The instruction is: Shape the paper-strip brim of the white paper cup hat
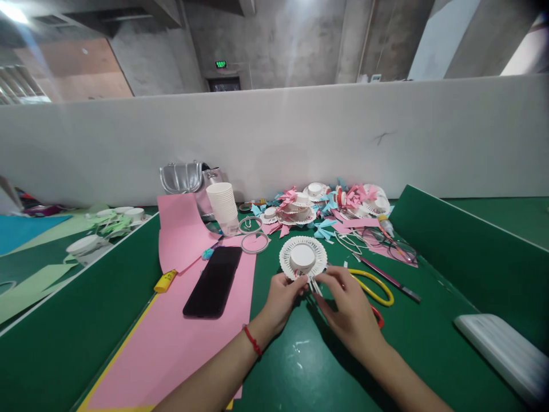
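A white paper cup (302, 257), its wall cut into strips that fan out into a frilled ring around the base, is held up over the green table. My left hand (283, 298) pinches its lower edge between thumb and fingers. On the right side of that edge, my right hand (349, 309) has its fingers closed on a few loose strips (316, 285) that hang down toward me. Just beyond the right hand lie a yellow loop handle (380, 289) and a red one, apparently scissors, partly hidden by that hand.
Left: a black phone (213, 282) on pink paper (171, 349), stacked paper cups (222, 207), tape rings (254, 242) and a silver bag (182, 177). Behind: finished-looking cup flowers (295, 213) among paper scraps. Right: a purple cutter (392, 280), glasses (405, 252), a white box-like object (506, 349). Green dividers (472, 246) flank the table.
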### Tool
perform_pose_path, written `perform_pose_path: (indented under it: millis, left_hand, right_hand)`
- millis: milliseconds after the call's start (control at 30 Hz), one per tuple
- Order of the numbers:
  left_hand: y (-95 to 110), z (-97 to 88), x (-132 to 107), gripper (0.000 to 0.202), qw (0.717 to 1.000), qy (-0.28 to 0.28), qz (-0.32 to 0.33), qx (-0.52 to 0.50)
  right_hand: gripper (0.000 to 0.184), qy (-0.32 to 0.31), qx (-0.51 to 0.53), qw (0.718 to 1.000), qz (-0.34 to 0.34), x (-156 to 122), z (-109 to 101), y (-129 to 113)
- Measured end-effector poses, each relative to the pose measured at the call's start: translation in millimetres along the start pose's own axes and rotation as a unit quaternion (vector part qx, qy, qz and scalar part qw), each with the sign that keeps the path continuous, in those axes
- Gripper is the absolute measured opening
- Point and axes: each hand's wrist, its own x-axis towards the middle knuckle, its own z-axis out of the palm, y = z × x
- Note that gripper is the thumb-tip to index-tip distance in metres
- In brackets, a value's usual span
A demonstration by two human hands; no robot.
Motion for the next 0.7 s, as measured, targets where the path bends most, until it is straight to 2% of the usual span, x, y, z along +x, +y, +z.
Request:
perform_pose_path:
  millis: [67, 233, 700]
  left_hand:
    - [-0.9, -0.1, 0.9, 0.016, 1.0, -0.004, -0.003, -0.009]
    - [-2.0, -0.3, 1.8, 0.017, 1.0, -0.003, -0.004, -0.01]
    - [-1.4, 0.6, 0.8, 0.017, 1.0, 0.008, -0.002, -0.005]
  right_hand:
    - [0.021, -0.016, -0.048, 0.997, -0.051, 0.1, 0.7, 0.3]
    - [0.018, -0.001, -0.097, 0.992, -0.084, -0.3, 3.0, 0.8]
    - [0.017, 0.023, -0.055, 0.994, -0.092, -0.9, 1.2, -0.4]
